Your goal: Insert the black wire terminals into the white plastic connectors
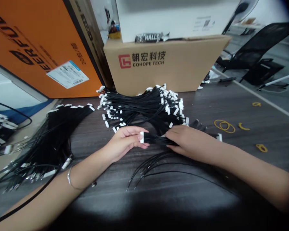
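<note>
My left hand [126, 141] pinches the white connector [142, 137] at one end of a black wire harness [155, 139]. The harness runs to the right, where the fingers of my right hand [180, 139] are closed around its wires. A second white connector [219, 137] shows just past my right wrist. Just below the hands, loose black wires [144, 166] with small metal tips lie on the table. Behind the hands is a large pile of black harnesses [139, 106] with white connectors at both sides. What lies under my right palm is hidden.
More harnesses [55, 134] hang over the table's left edge. A brown carton [183, 67] and an orange box [69, 35] stand behind. Yellow rubber bands [224, 126] lie on the right. A black cable [26, 208] crosses my left forearm. A black chair [262, 45] stands at the back right.
</note>
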### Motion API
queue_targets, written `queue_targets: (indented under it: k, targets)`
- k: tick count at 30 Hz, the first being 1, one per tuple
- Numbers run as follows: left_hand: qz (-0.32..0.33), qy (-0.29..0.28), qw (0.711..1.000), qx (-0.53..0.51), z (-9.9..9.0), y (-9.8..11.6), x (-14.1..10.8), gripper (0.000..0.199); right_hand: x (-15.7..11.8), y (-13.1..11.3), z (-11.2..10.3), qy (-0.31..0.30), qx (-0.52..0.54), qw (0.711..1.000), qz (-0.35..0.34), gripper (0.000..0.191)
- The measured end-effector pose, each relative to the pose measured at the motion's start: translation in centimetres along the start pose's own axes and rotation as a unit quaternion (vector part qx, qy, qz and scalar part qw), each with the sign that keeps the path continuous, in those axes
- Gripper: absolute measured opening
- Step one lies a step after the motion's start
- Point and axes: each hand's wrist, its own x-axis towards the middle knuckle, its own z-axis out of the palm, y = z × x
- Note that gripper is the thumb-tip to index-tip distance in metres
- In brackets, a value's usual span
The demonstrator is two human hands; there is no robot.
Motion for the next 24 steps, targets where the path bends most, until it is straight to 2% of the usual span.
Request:
queue_targets:
  k: [2, 6, 8, 10, 12, 13, 17, 20, 22, 24]
  targets:
    - [0.029, 0.036, 0.998, -0.047, -0.4, 0.2, 0.3, 0.021, -0.5, 1.4, -1.0, -0.011, -0.018, 0.999, 0.036, 0.006]
    - [0.07, 0.074, 0.99, -0.094, -0.9, 0.9, 0.4, 0.021, -1.6, 3.4, -4.2, 0.044, -0.045, 0.993, 0.103, 0.005]
    - [0.093, 0.058, 0.989, -0.095, -0.6, 1.3, 0.0, 0.023, -2.0, 3.4, -5.8, 0.085, -0.029, 0.986, 0.142, 0.007]
    - [0.131, 0.001, 0.99, -0.062, 0.1, 1.6, -0.6, 0.037, -2.2, 2.3, -6.7, 0.128, 0.031, 0.974, 0.182, 0.019]
    - [0.167, -0.063, 0.984, 0.01, 1.4, 1.6, -1.1, 0.056, -1.9, 0.4, -6.4, 0.146, 0.106, 0.965, 0.192, 0.031]
    - [0.176, -0.077, 0.98, 0.05, 2.1, 1.4, -1.2, 0.06, -1.6, -0.7, -5.9, 0.141, 0.145, 0.962, 0.182, 0.033]
    - [0.15, -0.011, 0.976, 0.158, 5.9, 0.5, -1.3, 0.038, -0.3, -4.2, -3.3, 0.101, 0.257, 0.957, 0.093, 0.028]
    - [0.147, 0.018, 0.977, 0.155, 8.1, 0.8, -1.5, 0.029, -0.2, -5.0, -2.5, 0.091, 0.298, 0.948, 0.057, 0.029]
    - [0.164, 0.027, 0.981, 0.104, 8.5, 1.9, -1.9, 0.024, -0.5, -4.9, -2.3, 0.085, 0.313, 0.945, 0.035, 0.032]
    - [0.187, 0.063, 0.977, 0.08, 7.5, 3.5, -2.3, 0.019, -0.8, -4.4, -1.7, 0.089, 0.314, 0.945, 0.019, 0.041]
